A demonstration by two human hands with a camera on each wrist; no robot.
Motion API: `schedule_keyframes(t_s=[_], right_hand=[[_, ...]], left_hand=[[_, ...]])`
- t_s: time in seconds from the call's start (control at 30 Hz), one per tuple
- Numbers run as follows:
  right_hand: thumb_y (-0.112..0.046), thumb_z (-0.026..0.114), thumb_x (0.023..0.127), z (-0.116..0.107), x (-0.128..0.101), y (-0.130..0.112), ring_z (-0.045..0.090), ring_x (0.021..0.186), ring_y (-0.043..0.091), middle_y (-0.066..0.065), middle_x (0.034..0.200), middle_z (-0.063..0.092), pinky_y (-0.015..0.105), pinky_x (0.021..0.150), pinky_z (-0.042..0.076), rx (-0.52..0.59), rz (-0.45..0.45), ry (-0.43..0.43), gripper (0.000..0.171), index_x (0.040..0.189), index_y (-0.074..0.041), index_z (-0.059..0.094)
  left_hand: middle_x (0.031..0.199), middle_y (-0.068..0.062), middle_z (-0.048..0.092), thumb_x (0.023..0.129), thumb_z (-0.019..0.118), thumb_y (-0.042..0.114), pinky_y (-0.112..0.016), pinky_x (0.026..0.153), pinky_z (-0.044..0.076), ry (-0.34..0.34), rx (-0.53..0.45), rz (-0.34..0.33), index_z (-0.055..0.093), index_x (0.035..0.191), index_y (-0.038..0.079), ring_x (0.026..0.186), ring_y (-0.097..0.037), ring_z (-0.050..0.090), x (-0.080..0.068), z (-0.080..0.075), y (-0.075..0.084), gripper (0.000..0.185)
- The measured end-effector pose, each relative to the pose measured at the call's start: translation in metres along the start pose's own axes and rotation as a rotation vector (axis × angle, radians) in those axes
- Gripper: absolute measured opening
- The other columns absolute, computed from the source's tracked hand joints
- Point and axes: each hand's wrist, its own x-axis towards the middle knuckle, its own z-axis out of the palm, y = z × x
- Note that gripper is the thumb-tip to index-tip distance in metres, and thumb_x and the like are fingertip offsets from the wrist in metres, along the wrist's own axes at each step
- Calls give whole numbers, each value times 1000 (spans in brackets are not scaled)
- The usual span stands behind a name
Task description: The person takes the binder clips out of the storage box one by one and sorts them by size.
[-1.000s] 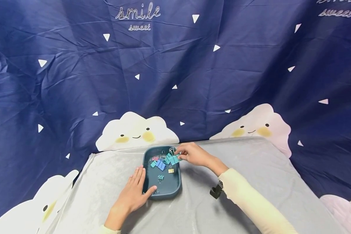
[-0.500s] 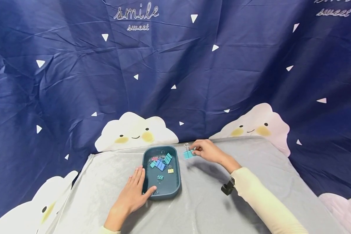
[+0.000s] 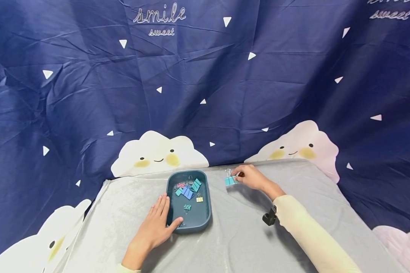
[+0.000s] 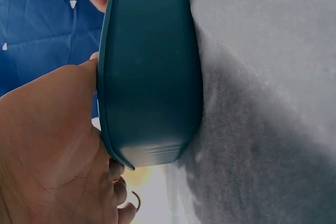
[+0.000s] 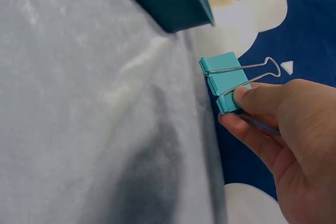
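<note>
My right hand (image 3: 256, 178) pinches a turquoise binder clip (image 5: 224, 71) by one end, thumb on one face and fingers behind. In the right wrist view its wire handles point toward the right. The clip is held above the grey cloth, to the right of a dark teal tray (image 3: 209, 206). My left hand (image 3: 154, 227) rests against the tray's left side with fingers straight, its thumb over the near rim. Inside the tray lie a blue binder clip (image 3: 187, 192), a teal clip (image 3: 196, 185), a yellow clip (image 3: 199, 199) and a small green clip (image 3: 187, 207).
Grey cloth (image 3: 246, 235) covers the table around the tray. Behind it hangs a dark blue curtain (image 3: 205, 76) with white triangles and cloud faces. A black strap mount (image 3: 269, 217) sits at the right wrist.
My right hand has lifted the turquoise binder clip out of the tray and carried it right, over the cloth. The left hand has stayed on the tray.
</note>
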Motion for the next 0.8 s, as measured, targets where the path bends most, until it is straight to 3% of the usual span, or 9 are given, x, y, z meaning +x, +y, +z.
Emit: schedule_keyframes(t_s=[0.47, 0.6, 0.8], right_hand=[[0, 73, 94, 21, 3, 24, 76, 90, 23, 15, 108, 80, 32, 76, 60, -21, 98, -14, 16, 108, -1, 80], [1, 73, 93, 28, 5, 29, 77, 92, 23, 15, 109, 80, 29, 76, 59, -17, 125, -14, 17, 108, -1, 80], [4, 74, 91, 35, 4, 35, 76, 95, 28, 16, 108, 80, 42, 86, 63, -36, 103, -2, 15, 104, 1, 80]], left_hand=[[175, -24, 25, 103, 57, 63, -61, 131, 27, 41, -7, 24, 32, 164, -6, 163, -43, 25, -2, 1, 1, 96], [176, -23, 22, 103, 56, 64, -60, 133, 24, 17, -7, 9, 28, 166, -4, 165, -41, 21, -1, 0, 1, 96], [177, -22, 20, 104, 53, 66, -59, 133, 23, -2, -2, 2, 27, 166, -4, 166, -39, 19, 0, -1, 1, 97]])
